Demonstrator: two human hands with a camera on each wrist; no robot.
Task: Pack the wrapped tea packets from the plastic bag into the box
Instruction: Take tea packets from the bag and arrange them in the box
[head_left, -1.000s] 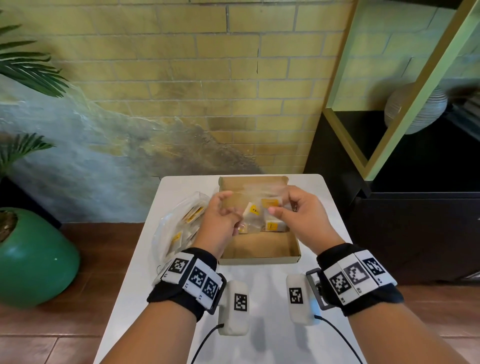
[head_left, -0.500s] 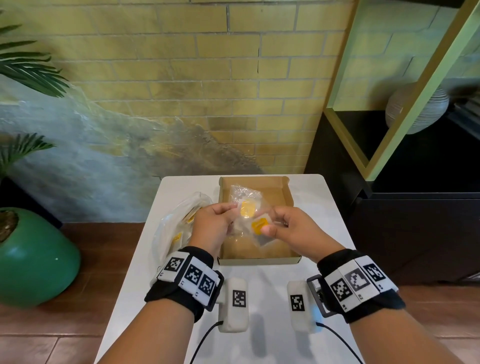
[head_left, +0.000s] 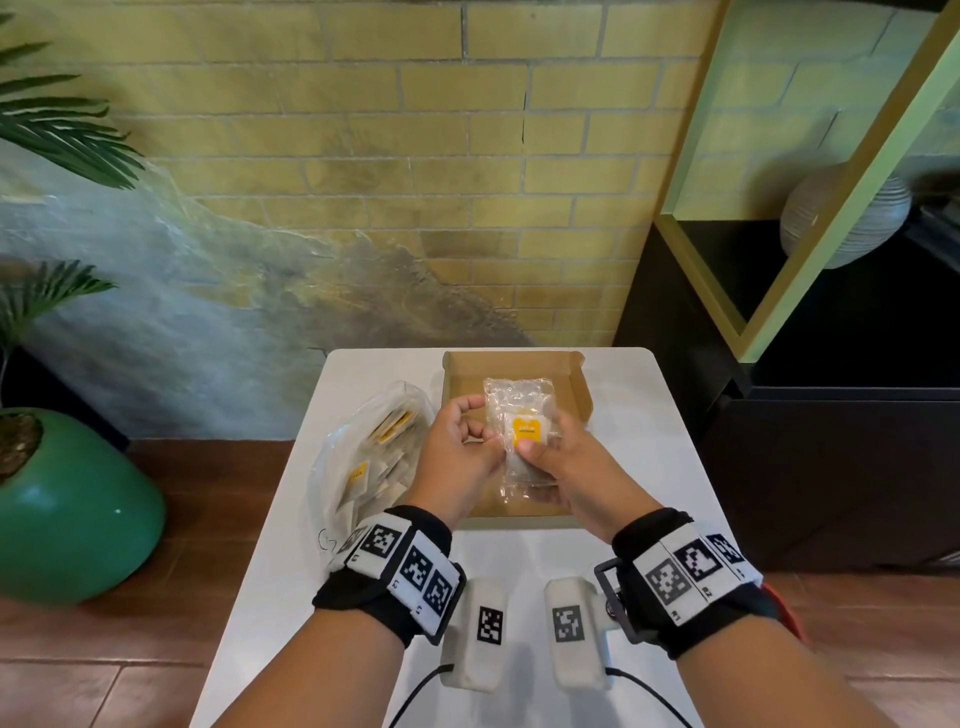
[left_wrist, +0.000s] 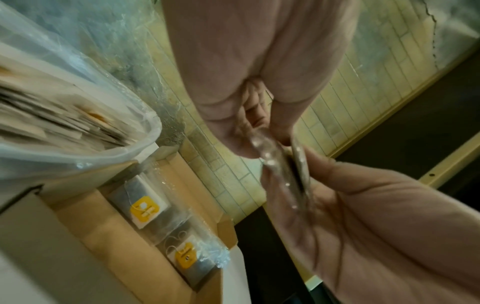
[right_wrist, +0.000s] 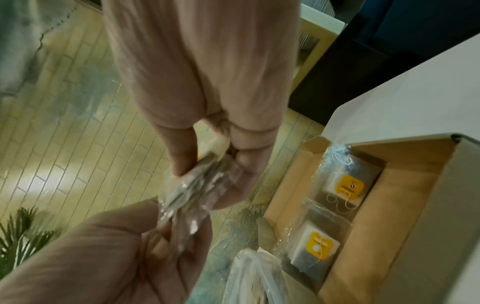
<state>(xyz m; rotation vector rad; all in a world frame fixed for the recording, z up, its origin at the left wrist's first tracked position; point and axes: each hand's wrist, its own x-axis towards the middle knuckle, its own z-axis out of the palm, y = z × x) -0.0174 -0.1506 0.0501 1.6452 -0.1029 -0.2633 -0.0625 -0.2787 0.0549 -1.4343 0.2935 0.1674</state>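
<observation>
— What is worn on the arms?

— Both forearms are bare. Each wrist carries a black fabric wristband (head_left: 387, 582) faced with white tiles printed with black square codes.

— And beneath them?

— A white, rounded camera housing (head_left: 480, 634) hangs at the inner side of each wrist, bearing its own black code. A black cable (head_left: 415, 696) trails from each. The right one sits on a black bracket (head_left: 613, 597).
</observation>
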